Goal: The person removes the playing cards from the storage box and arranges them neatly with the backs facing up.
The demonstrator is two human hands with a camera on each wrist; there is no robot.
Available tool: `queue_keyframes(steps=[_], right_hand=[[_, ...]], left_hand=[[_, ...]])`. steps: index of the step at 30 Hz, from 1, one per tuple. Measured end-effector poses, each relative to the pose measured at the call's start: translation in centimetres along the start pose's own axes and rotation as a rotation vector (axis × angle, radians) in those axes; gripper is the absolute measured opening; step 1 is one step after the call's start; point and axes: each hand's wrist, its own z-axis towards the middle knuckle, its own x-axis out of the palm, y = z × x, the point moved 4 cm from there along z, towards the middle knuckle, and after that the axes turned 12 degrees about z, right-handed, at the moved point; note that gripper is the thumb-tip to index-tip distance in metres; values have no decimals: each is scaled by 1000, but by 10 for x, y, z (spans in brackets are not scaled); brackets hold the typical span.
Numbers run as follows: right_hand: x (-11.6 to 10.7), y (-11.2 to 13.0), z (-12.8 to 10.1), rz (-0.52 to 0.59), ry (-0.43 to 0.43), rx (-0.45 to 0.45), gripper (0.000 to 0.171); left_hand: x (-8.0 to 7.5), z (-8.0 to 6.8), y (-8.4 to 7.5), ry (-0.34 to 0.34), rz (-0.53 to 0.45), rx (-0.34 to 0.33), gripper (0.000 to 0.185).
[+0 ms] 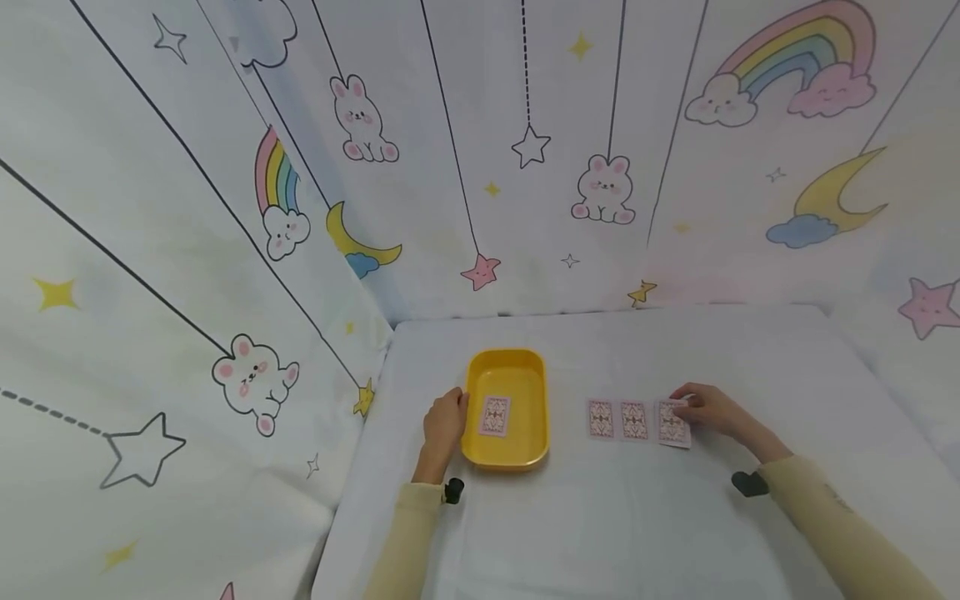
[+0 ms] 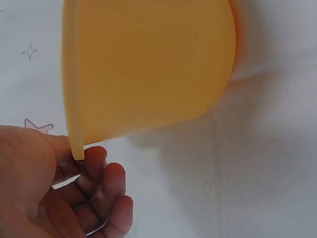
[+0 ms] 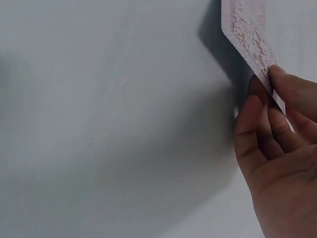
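- On the left part of the table [image 1: 600, 521], your left hand [image 1: 446, 419] pinches the tray [image 1: 529, 437] by its left edge, fingers curled under it; this grip probably serves to keep the tray steady.
- Inside the tray, a lone card [image 1: 495, 416] lies flat, back up, where the raised sides should prevent it from sliding out.
- To the right of the tray, a first card [image 1: 601, 418] and a second card [image 1: 633, 420] lie back up, side by side with a small gap, perhaps so that each is easy to take.
- At the right end of this row, your right hand [image 1: 712, 410] grasps a third card [image 1: 672, 423] between thumb and fingers, its gripped edge raised, since a flat card gives little hold. Whether its far edge touches the table, I cannot tell.
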Motion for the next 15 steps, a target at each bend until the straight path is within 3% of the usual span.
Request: queue_keyframes(steps=[8, 15], right_hand=[[8, 9, 2, -48, -74, -63, 28], [15, 11, 3, -61, -100, -25, 27]], left_hand=[[-1, 0, 0, 2, 3, -1, 26], [-2, 0, 0, 12, -2, -2, 25]])
